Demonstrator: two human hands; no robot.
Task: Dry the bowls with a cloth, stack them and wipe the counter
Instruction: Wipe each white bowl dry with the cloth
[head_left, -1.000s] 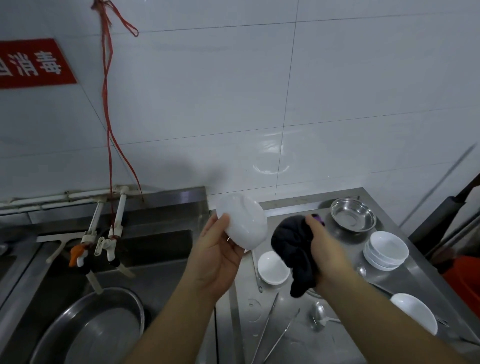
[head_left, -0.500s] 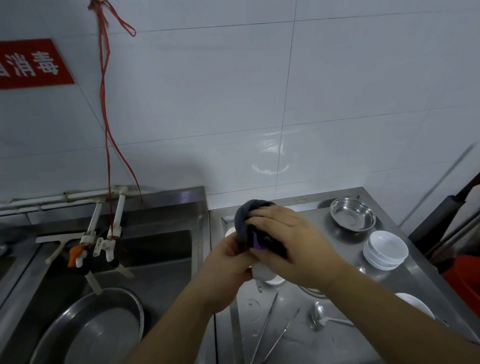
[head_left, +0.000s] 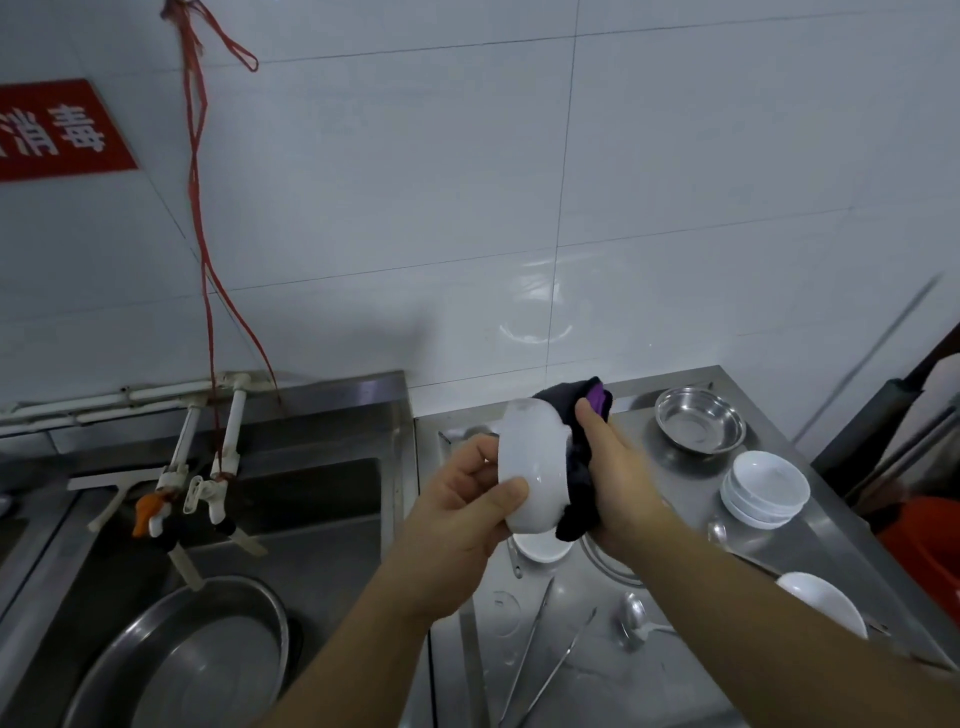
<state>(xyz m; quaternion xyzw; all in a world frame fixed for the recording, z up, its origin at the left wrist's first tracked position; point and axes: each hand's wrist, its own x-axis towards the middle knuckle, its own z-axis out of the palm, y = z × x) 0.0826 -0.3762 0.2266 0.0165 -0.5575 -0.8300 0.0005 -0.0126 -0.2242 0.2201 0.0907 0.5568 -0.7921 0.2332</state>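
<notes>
My left hand (head_left: 462, 506) grips a white bowl (head_left: 530, 467) on its edge, held up above the steel counter (head_left: 691, 525). My right hand (head_left: 615, 480) holds a dark cloth (head_left: 576, 452) with a purple patch against the bowl's inner side. A stack of white bowls (head_left: 763, 488) sits on the counter to the right. Another white bowl (head_left: 540, 548) lies below my hands, and one more white bowl (head_left: 823, 603) sits at the near right.
A small steel bowl (head_left: 698, 418) stands at the counter's back. Tongs (head_left: 545, 665) and a spoon (head_left: 636, 621) lie near the front. A sink (head_left: 311, 519) with taps (head_left: 208, 483) and a large steel basin (head_left: 182, 660) is at the left.
The cloth went from hanging in my right hand beside the bowl to covering it, and now it is pressed into the bowl from the right side. The bowl has turned on edge.
</notes>
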